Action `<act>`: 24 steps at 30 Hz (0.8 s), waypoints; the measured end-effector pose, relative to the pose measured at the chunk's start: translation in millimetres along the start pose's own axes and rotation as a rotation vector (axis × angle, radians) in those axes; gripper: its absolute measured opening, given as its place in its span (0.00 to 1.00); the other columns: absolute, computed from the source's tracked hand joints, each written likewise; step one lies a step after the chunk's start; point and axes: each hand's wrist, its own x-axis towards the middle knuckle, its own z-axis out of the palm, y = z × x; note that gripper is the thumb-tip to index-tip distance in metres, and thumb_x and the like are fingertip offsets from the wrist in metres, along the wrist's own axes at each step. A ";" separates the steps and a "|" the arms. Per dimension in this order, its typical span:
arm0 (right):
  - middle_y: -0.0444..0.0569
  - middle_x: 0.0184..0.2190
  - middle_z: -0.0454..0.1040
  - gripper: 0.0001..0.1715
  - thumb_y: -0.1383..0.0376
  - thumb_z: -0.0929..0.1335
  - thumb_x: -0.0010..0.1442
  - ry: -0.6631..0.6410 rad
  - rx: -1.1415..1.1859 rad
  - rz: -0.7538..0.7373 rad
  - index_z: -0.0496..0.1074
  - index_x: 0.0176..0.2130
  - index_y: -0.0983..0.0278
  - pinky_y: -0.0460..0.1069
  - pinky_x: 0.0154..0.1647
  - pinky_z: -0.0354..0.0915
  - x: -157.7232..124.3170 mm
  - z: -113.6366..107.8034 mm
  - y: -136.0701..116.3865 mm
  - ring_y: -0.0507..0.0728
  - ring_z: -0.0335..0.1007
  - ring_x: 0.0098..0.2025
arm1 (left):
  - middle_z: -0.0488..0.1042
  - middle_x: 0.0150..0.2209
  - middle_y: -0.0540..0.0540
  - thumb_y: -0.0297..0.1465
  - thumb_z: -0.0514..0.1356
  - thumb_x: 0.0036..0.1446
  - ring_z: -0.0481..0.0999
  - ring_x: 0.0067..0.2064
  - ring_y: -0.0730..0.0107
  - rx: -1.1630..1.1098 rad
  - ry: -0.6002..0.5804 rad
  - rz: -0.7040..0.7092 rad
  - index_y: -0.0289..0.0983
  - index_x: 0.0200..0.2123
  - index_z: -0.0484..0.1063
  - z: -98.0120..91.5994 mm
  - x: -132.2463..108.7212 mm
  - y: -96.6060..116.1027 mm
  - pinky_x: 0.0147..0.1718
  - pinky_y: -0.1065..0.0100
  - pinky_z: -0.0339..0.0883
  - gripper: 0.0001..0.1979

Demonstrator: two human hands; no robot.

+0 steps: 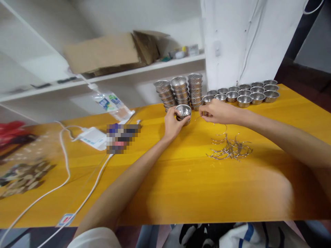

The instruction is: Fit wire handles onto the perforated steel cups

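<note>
My left hand (172, 123) is closed around a small perforated metal cup (183, 110), which seems to sit on another cup just in front of the tall stacks. To the right of it, my right hand (216, 111) pinches a thin curved wire (198, 118) whose end sticks out toward the cup without touching it. Below my right hand lies a loose heap of curved wires (231, 148) on the yellow table (186, 186). Behind my left hand rise three stacks of perforated metal cups (180, 91).
Rows of single metal cups (244, 100) stand at the back right. On the left are a white power strip (94, 138) with cables, a plastic bottle (113, 104), a blurred-out patch and small round pieces (26, 177). A cardboard box (103, 51) rests on the shelf.
</note>
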 end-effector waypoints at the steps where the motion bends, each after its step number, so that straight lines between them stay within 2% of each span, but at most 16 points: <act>1: 0.50 0.32 0.81 0.13 0.71 0.67 0.70 0.024 0.035 0.026 0.83 0.46 0.64 0.52 0.41 0.61 0.3 -0.7 -0.5 0.57 0.73 0.34 | 0.79 0.52 0.40 0.33 0.79 0.53 0.79 0.54 0.53 -0.005 -0.004 0.000 0.40 0.36 0.66 -0.5 0.1 1.0 0.57 0.54 0.72 0.22; 5: 0.51 0.30 0.81 0.13 0.70 0.68 0.70 0.093 0.034 0.130 0.84 0.44 0.65 0.52 0.41 0.63 1.8 0.9 -2.4 0.57 0.73 0.33 | 0.77 0.47 0.42 0.35 0.83 0.48 0.79 0.53 0.52 -0.002 0.042 -0.024 0.41 0.31 0.64 -0.1 2.1 3.1 0.53 0.54 0.75 0.27; 8: 0.51 0.30 0.81 0.14 0.69 0.67 0.70 0.111 0.067 0.181 0.84 0.44 0.66 0.53 0.43 0.66 1.6 -1.7 -2.3 0.58 0.75 0.33 | 0.74 0.45 0.43 0.35 0.84 0.47 0.78 0.54 0.49 0.007 0.080 -0.026 0.41 0.30 0.63 -0.4 5.1 6.6 0.57 0.50 0.75 0.29; 10: 0.51 0.29 0.80 0.14 0.68 0.67 0.70 0.144 0.101 0.209 0.85 0.44 0.67 0.53 0.45 0.67 -0.2 -7.1 -2.8 0.59 0.76 0.34 | 0.73 0.47 0.43 0.37 0.82 0.50 0.77 0.56 0.48 -0.017 0.094 0.018 0.40 0.34 0.66 -2.7 5.0 14.5 0.60 0.48 0.74 0.26; 12: 0.50 0.28 0.79 0.14 0.67 0.68 0.70 0.206 0.152 0.229 0.85 0.43 0.66 0.54 0.47 0.67 -4.1 -14.8 -5.5 0.59 0.75 0.35 | 0.73 0.52 0.42 0.42 0.80 0.55 0.77 0.58 0.50 -0.098 0.094 0.073 0.41 0.45 0.68 -7.2 -0.6 28.4 0.61 0.48 0.74 0.27; 14: 0.50 0.29 0.78 0.12 0.65 0.69 0.70 0.269 0.246 0.235 0.84 0.42 0.64 0.54 0.48 0.67 -10.6 -23.6 -11.6 0.59 0.74 0.36 | 0.72 0.58 0.41 0.48 0.79 0.56 0.77 0.60 0.51 -0.216 0.034 0.109 0.44 0.57 0.64 -13.9 -14.1 46.5 0.63 0.49 0.75 0.36; 16: 0.49 0.29 0.77 0.09 0.63 0.72 0.68 0.284 0.348 0.221 0.84 0.41 0.63 0.54 0.48 0.66 -19.7 -32.3 -21.6 0.59 0.73 0.38 | 0.70 0.63 0.41 0.53 0.78 0.57 0.76 0.65 0.51 -0.328 -0.082 0.115 0.47 0.64 0.59 -21.9 -34.3 64.7 0.65 0.50 0.75 0.43; 19: 0.46 0.26 0.72 0.06 0.66 0.73 0.65 0.205 0.376 0.169 0.81 0.35 0.62 0.52 0.45 0.63 -35.9 -43.5 -41.4 0.56 0.69 0.35 | 0.70 0.67 0.40 0.53 0.78 0.58 0.76 0.68 0.50 -0.493 -0.226 0.045 0.48 0.66 0.60 -32.5 -66.2 82.9 0.68 0.49 0.73 0.43; 22: 0.41 0.21 0.65 0.09 0.70 0.72 0.64 0.116 0.255 0.114 0.79 0.31 0.62 0.51 0.39 0.58 -50.5 -50.9 -59.0 0.51 0.60 0.28 | 0.72 0.66 0.40 0.47 0.80 0.55 0.77 0.65 0.51 -0.611 -0.274 -0.038 0.47 0.65 0.64 -36.5 -87.6 88.6 0.66 0.50 0.74 0.42; 24: 0.39 0.19 0.62 0.09 0.72 0.71 0.64 0.113 0.165 0.103 0.79 0.31 0.64 0.51 0.36 0.55 -57.7 -52.3 -65.9 0.49 0.53 0.25 | 0.73 0.63 0.41 0.43 0.81 0.54 0.78 0.62 0.53 -0.683 -0.290 -0.085 0.45 0.65 0.66 -35.5 -96.5 90.9 0.63 0.53 0.74 0.42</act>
